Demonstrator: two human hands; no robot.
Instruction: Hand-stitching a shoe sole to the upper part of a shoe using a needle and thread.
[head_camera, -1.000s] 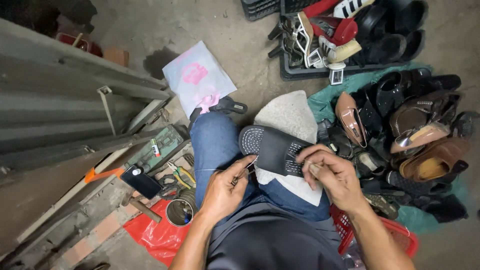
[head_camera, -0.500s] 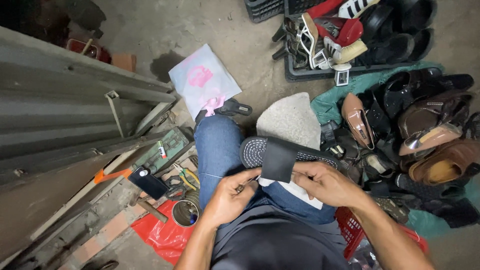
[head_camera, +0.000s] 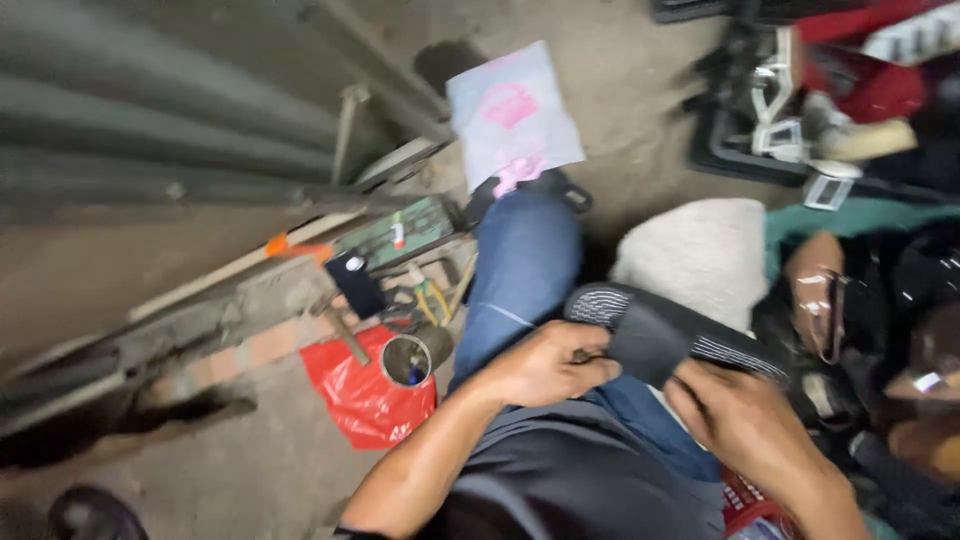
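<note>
Hands on black rubber slipper with white-dotted sole (head_camera: 690, 340), lying across lap. Left hand (head_camera: 545, 365) pinches its wide strap edge; right hand (head_camera: 735, 420) grips sole's near side. Red plastic bag (head_camera: 365, 395) on floor nearby.

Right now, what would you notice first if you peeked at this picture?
Both hands, left hand and right hand, grip a black slide sandal over the person's lap in the middle. A bright red plastic bag lies on the floor to the left, beside a small metal can.
</note>
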